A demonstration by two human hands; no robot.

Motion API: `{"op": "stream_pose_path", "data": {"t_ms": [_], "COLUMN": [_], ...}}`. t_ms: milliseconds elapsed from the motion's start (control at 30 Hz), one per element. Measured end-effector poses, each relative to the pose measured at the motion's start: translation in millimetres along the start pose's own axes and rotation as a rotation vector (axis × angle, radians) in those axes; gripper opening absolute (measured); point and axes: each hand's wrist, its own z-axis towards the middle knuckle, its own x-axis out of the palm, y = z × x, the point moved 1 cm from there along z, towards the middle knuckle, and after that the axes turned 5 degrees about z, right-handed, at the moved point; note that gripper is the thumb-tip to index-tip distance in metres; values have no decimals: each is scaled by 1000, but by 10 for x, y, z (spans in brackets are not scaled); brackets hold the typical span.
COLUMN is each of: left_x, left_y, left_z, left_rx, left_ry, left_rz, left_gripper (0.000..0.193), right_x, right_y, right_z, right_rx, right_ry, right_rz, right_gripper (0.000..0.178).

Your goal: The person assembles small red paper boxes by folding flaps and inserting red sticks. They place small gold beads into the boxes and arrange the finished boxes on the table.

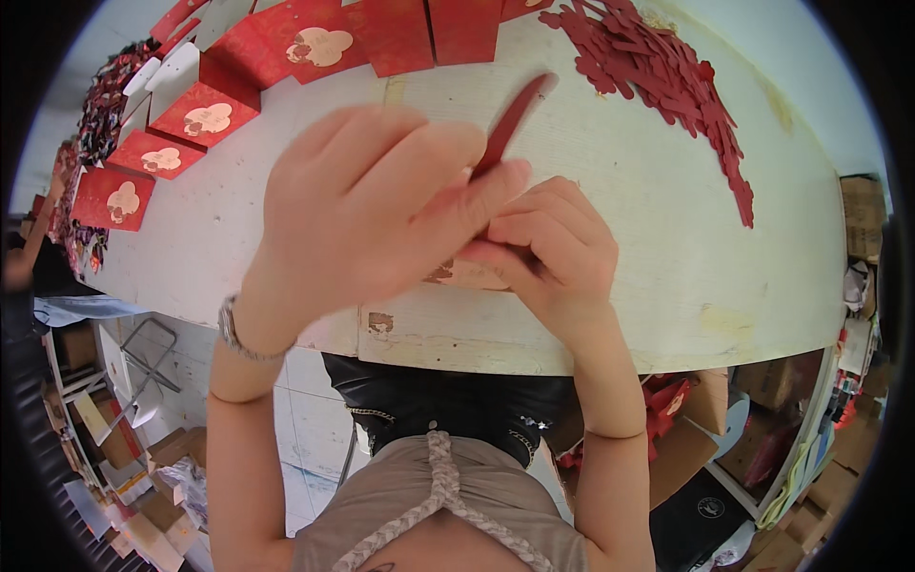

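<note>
My left hand (372, 200) is raised over the table in front of me, its fingers closed and slightly blurred. A thin dark-red strip (515, 124) with a rounded tip sticks up from between its thumb and forefinger. Close against it, my right hand (562, 248) is curled with fingers and thumb pinched together; what it grips is mostly hidden by both hands. Below the fingers shows part of a pinkish piece with brown marks (477, 275), the rest of it covered. A loose heap of similar dark-red strips (658, 67) lies at the far right.
Red boxes with pink flower-shaped labels (210, 119) stand in a row along the far left of the white table (667, 267). Behind them is a dark, shiny heap (110, 105). Cartons (691, 439) and a folding chair frame (148, 357) are below table height.
</note>
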Motion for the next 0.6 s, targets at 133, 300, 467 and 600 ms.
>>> {"op": "stream_pose_path", "data": {"t_ms": [133,300,467,600], "left_x": [81,-39,-34,-27], "left_y": [63,-158,-196,-187], "left_z": [78,-51,-108,-147], "left_rx": [-181,-947,-1117,-1087], "left_ry": [156,365,300,283], "left_rz": [-166,-831,-910,-949], "left_gripper": [40,22,10,3], "right_x": [2,23,5,-15], "right_y": [19,73,82,100], "right_z": [-39,-80,-115,-102], "right_rx": [-37,-129,-103,-72], "right_ry": [-15,-70,-79,-63], "right_rz": [-7,-63,-82,-71], "right_gripper": [24,25,25,24]}}
